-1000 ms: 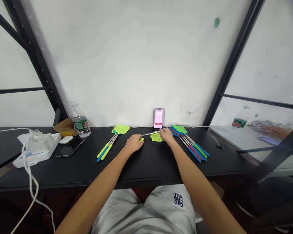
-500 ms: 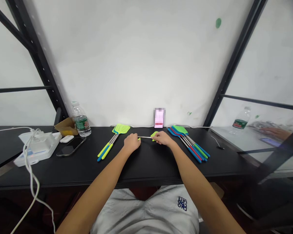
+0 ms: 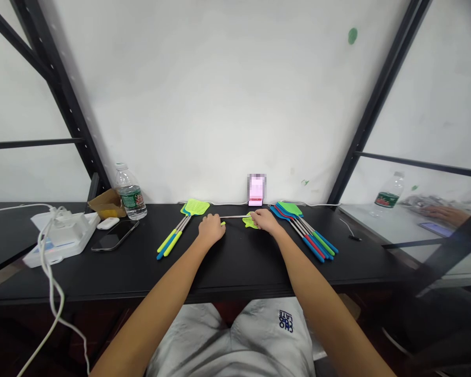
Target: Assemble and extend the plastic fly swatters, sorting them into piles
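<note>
Head view. Left hand (image 3: 211, 229) closed over the handle end of a fly swatter (image 3: 235, 217), yellow-green grip tip showing just past the fingers. Right hand (image 3: 264, 221) closed around the shaft near the swatter's head, fingers partly covering the mesh. Swatter lies roughly level across the black surface (image 3: 259, 272), near the back edge, between both hands; thin metal shaft spans the gap, yellow-green mesh head (image 3: 250, 222) on the right-hand side.

Left of the hands: a small bundle of swatters (image 3: 176, 230), yellow-green and blue handles toward the person, heads toward the wall. Right of the hands: a larger fanned bundle of swatters (image 3: 308, 230), blue, red and green handles, blue and green heads. Held swatter lies between the bundles, apart from both.

Directly behind it, a pink-lit smartphone (image 3: 255, 201) stands against the wall; its upper part is pixelated. Further left: water bottle (image 3: 131, 192), cardboard scrap (image 3: 109, 204), white earbud case (image 3: 107, 223), dark smartphone (image 3: 115, 235) lying flat, and a white charging unit (image 3: 65, 235) with a white cable (image 3: 51, 272) hanging over the edge.

Far right, past a black steel upright (image 3: 377, 104), another person's hand (image 3: 449, 213) shows on a pale table (image 3: 377, 230); cannot tell whether this is a reflection.
</note>
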The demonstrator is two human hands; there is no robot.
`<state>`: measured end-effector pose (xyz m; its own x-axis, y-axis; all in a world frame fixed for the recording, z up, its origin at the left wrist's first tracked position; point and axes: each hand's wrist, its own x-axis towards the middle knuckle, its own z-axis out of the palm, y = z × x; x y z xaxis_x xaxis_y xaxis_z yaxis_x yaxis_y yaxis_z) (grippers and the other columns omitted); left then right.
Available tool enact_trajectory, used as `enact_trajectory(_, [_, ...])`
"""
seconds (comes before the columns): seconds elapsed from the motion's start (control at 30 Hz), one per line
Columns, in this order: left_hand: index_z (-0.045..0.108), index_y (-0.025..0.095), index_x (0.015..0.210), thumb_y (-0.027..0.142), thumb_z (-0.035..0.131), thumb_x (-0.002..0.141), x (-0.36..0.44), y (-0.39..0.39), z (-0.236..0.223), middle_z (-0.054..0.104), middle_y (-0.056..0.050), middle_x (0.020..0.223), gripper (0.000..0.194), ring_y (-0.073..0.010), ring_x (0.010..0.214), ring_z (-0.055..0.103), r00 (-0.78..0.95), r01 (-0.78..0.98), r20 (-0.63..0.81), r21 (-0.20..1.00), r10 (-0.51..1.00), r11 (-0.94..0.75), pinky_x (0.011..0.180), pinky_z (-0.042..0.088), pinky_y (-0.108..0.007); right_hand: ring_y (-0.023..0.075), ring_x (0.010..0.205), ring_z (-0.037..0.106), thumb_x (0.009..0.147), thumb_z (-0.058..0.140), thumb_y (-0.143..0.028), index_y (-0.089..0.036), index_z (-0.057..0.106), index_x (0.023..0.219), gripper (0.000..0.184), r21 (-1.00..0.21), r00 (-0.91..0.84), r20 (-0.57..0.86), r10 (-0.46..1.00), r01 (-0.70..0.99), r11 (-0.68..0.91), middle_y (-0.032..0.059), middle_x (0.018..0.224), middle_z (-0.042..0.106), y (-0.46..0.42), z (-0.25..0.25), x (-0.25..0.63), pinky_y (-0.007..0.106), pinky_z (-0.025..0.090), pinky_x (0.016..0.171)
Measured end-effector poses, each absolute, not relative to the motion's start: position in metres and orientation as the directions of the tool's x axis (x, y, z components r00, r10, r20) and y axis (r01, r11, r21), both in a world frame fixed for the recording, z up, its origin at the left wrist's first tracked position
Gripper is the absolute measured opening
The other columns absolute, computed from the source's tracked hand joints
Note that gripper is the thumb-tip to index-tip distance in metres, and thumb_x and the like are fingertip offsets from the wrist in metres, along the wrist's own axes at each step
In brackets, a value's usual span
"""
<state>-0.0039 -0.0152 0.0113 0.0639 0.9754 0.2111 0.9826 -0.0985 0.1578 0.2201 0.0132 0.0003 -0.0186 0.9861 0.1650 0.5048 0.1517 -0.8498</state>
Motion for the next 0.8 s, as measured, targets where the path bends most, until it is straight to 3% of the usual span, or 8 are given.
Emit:
enact_trajectory(0.37, [0.062,0.015,0.105,0.038,0.048,0.089,-0.004,-0.016,0.013,0.059,-0.017,0.114,0.032,-0.0317,0.111,0.055,0.071,0.982,0.197,0.156,0.978,-0.103,0.084,0.047,-0.039,0.0120,0.041,0.047,0.083,0.058,-0.037,-0.018,0.054,0.057,0.033,-0.847,0.118,0.129,0.985,0.530,0.048,0.0025,0.047,0.054,0.017,-0.004,0.226,0.024,0.033,0.045])
enact_trajectory(0.57, [0.062,0.017,0.101,0.033,0.048,0.090,-0.004,-0.015,0.014,0.060,-0.016,0.114,0.024,-0.0290,0.109,0.056,0.071,0.979,0.179,0.174,0.981,-0.103,0.083,0.046,-0.036,0.0140,0.049,0.050,0.085,0.050,-0.038,-0.018,0.055,0.061,0.032,-0.857,0.229,0.276,0.934,0.498,0.131,0.0026,0.050,0.054,0.024,-0.002,0.232,0.024,0.034,0.048])
enact_trajectory(0.8, [0.056,0.014,0.108,0.026,0.045,0.091,-0.005,-0.012,0.010,0.057,-0.017,0.113,0.024,-0.0306,0.109,0.056,0.002,0.988,0.280,0.149,0.960,-0.046,0.086,0.045,-0.039,0.0176,0.057,0.052,0.088,0.042,-0.045,-0.019,0.056,0.065,0.038,-0.840,0.299,0.359,0.884,0.516,0.167,0.0053,0.056,0.057,0.023,0.004,0.238,0.025,0.037,0.052])
